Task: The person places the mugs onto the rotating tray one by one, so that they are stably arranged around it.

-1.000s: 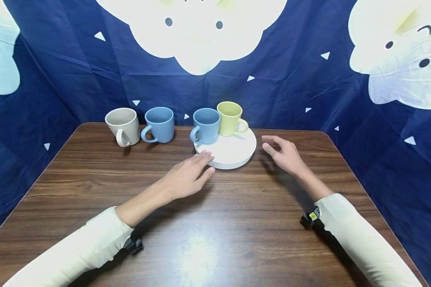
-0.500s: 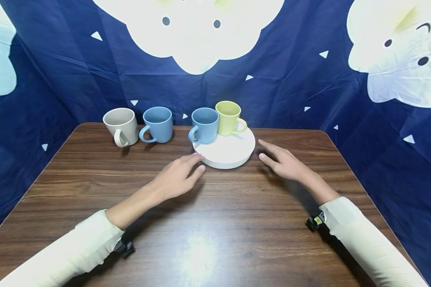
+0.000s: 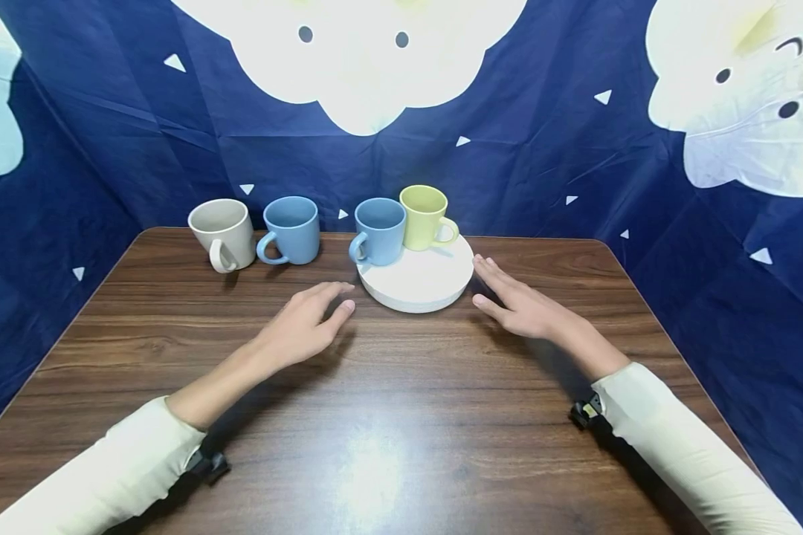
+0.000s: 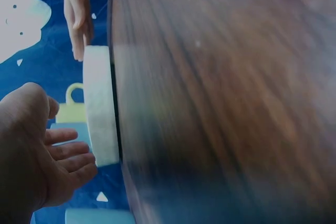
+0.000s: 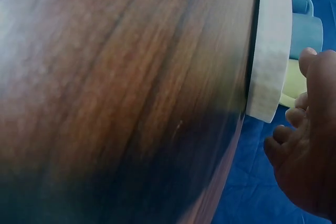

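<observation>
Near the back of the table stands a round white disc-shaped stand (image 3: 418, 288) with a thick rim. On its rear left part sit a blue mug (image 3: 387, 241) and a yellow-green mug (image 3: 418, 227), close together and upright. My left hand (image 3: 301, 327) hovers off the stand's left front with fingers extended, holding nothing. At the right rim, my right hand (image 3: 525, 308) has its fingers stretched toward the stand; whether the fingertips touch it I cannot tell. In the right wrist view the stand's pale side (image 5: 270, 61) shows beyond that hand.
A second blue mug (image 3: 300, 239) and a light grey mug (image 3: 237, 239) stand on the wooden table (image 3: 401, 416) left of the stand. Directly behind the table hangs a dark blue cloth (image 3: 535, 171) with white cloud shapes.
My left hand has drawn back from the stand's front rim, leftward and toward me. My right hand has shifted slightly left, closer to the right rim. The mugs stay put on the stand.
</observation>
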The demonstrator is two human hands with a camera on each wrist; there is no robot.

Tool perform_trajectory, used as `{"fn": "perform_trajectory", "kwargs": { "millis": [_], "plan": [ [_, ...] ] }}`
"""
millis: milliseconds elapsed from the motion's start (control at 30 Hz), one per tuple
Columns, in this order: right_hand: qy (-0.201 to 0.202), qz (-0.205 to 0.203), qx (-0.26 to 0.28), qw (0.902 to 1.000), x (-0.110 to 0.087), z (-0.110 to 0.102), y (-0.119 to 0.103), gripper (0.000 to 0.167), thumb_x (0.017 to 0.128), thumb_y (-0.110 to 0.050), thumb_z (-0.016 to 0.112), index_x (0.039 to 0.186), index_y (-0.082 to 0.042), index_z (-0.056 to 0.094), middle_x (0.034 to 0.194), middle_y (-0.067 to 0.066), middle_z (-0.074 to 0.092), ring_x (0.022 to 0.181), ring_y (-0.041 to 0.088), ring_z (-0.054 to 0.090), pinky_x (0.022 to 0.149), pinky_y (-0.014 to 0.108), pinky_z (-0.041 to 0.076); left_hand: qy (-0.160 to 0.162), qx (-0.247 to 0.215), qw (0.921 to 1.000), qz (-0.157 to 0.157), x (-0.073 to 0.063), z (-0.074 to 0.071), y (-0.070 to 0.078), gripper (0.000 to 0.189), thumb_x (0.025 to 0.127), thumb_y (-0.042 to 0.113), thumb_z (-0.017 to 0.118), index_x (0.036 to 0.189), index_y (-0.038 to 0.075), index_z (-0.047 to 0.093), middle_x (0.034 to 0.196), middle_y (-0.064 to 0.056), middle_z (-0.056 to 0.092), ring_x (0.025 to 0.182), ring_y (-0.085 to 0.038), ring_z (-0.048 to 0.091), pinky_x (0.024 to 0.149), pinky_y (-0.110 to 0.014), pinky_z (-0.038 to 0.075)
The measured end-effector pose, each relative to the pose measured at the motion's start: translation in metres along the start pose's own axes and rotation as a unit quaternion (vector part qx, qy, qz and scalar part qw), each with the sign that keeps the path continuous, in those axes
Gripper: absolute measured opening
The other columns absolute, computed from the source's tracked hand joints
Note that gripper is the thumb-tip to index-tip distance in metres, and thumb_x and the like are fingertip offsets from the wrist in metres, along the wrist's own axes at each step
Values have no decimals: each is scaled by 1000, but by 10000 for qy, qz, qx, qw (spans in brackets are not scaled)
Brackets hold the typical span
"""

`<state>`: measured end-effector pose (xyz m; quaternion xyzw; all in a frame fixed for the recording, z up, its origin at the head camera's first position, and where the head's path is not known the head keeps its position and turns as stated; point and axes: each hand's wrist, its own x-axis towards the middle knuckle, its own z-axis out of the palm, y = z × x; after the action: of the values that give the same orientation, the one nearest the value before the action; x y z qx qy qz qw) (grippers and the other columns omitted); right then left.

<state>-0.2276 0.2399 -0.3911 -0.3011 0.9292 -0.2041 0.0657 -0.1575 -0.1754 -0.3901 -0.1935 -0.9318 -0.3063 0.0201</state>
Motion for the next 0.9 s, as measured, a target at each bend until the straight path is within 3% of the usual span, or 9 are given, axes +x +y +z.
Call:
{"fn": "perform_trajectory", "kwargs": {
  "millis": [233, 567, 900],
  "plan": [
    [-112, -86, -129, 9998, 0, 2, -3, 77, 122, -46, 48, 182, -11, 15, 191, 14, 9, 178, 41, 10, 143, 66, 21, 19, -18, 9998, -176, -4, -9, -11, 55, 121, 40, 48, 159, 2, 60, 161, -21, 64, 156, -43, 57, 129, -66, 47],
    [-300, -92, -217, 9993, 1, 6, -7, 81, 121, -51, 47, 182, -12, 10, 192, 12, 5, 179, 39, 8, 143, 66, 19, 146, -65, 9992, -356, -11, -19, -21, 50, 121, 34, 50, 158, 2, 61, 161, -21, 65, 150, -45, 62, 123, -68, 51],
    [-507, -146, -267, 9982, 0, 9, -12, 82, 121, -53, 47, 182, -13, 9, 192, 9, 1, 179, 34, 5, 145, 61, 19, 304, -290, 9974, -582, -15, -25, -32, 53, 121, 39, 50, 159, 3, 60, 160, -21, 66, 149, -44, 63, 123, -67, 50]
  ]
}}
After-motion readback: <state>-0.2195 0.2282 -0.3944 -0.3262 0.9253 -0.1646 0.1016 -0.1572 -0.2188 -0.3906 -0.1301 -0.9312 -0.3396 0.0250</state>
